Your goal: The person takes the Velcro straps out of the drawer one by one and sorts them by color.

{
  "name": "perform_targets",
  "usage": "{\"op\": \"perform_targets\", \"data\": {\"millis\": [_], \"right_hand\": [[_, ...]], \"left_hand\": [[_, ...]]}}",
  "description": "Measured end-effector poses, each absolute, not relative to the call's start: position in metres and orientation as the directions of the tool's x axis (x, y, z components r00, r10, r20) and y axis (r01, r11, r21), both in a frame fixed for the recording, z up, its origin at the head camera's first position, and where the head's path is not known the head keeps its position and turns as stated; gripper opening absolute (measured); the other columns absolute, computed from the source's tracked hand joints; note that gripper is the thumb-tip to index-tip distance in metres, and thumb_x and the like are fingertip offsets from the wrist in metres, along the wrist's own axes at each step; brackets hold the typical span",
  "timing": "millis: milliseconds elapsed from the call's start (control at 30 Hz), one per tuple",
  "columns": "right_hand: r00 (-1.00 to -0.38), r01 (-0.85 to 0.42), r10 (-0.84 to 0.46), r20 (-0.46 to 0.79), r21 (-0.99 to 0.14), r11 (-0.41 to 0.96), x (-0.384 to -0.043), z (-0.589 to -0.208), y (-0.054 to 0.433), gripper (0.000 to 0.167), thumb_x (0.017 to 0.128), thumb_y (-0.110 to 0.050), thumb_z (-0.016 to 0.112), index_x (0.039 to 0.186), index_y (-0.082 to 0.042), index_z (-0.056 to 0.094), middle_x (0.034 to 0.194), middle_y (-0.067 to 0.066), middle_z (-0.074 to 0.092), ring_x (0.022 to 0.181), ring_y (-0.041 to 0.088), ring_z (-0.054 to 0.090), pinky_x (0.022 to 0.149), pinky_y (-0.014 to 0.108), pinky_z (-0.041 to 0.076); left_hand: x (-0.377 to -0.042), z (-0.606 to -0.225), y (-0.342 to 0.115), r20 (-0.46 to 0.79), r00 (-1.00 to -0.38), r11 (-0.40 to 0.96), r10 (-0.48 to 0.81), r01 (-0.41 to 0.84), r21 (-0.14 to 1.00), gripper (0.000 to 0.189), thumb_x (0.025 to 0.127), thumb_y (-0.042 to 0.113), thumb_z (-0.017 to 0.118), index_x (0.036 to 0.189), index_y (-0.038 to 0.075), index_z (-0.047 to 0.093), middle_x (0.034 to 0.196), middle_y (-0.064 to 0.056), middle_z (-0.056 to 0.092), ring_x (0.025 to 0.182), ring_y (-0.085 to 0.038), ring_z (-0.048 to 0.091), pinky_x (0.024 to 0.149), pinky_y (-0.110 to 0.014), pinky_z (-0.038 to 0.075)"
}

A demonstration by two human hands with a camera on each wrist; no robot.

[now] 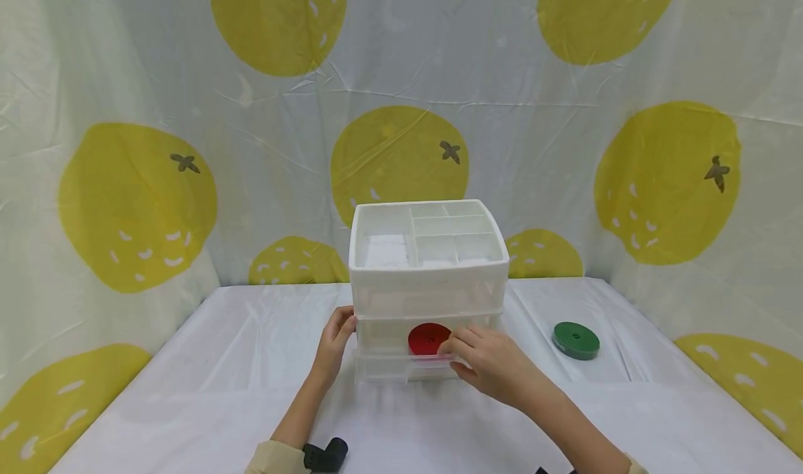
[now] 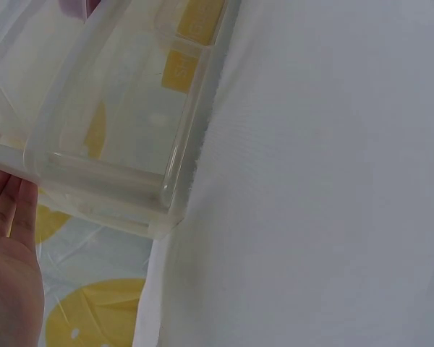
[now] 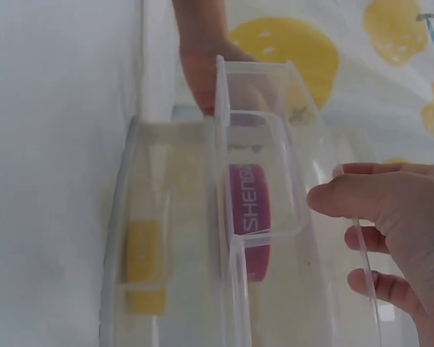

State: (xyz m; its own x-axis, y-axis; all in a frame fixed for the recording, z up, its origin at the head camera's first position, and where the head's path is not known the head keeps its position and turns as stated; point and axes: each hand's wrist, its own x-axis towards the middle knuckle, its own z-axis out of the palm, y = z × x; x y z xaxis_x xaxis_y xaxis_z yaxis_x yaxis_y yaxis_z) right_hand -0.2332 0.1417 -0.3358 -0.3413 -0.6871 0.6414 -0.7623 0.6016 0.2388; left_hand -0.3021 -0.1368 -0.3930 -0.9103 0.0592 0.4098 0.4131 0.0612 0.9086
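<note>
A white drawer unit (image 1: 429,289) with divided compartments on top stands on the table. Its middle clear drawer (image 1: 381,367) is pulled out, and a red roll (image 1: 428,334) with printed lettering sits inside. My right hand (image 1: 492,364) holds that drawer's front rim, thumb outside and fingers reaching over it, right beside the roll. Against the unit's left side rests my left hand (image 1: 335,341), its straight fingers (image 2: 23,210) touching the side in the left wrist view. Behind the clear front of the lowest drawer, a yellow roll (image 3: 145,267) shows in the right wrist view.
To the right of the unit a green roll (image 1: 576,339) lies on the white-covered table (image 1: 207,362). A curtain (image 1: 502,146) with big yellow fruit prints hangs behind and along both sides. A black device (image 1: 326,454) is at the left wrist.
</note>
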Motion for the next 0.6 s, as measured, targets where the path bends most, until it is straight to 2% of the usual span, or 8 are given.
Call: {"op": "perform_targets", "data": {"millis": [300,600], "right_hand": [[-0.357,-0.779,-0.714,0.602,0.23,0.584,-0.225,-0.328,0.143,0.034,0.064,-0.013,0.08,0.09,-0.02,0.061,0.087,-0.01,0.058,0.075,0.005,0.055,0.062,0.014,0.047],[-0.394,-0.775,-0.73,0.558,0.226,0.591,-0.217,-0.323,0.144,0.031,0.066,-0.014,0.077,0.09,-0.021,0.059,0.084,-0.012,0.056,0.071,0.002,0.051,0.058,0.009,0.041]], "left_hand": [[-0.304,-0.395,-0.137,0.461,-0.886,0.052,0.052,0.464,0.884,0.029,0.095,0.018,0.042,0.113,-0.004,0.048,0.099,0.007,0.055,0.092,-0.001,0.052,0.086,-0.018,0.041],[-0.302,-0.395,-0.136,0.466,-0.883,0.049,0.06,0.468,0.882,0.029,0.096,0.017,0.041,0.114,-0.004,0.047,0.1,0.007,0.055,0.093,0.0,0.053,0.086,-0.019,0.041]]}}
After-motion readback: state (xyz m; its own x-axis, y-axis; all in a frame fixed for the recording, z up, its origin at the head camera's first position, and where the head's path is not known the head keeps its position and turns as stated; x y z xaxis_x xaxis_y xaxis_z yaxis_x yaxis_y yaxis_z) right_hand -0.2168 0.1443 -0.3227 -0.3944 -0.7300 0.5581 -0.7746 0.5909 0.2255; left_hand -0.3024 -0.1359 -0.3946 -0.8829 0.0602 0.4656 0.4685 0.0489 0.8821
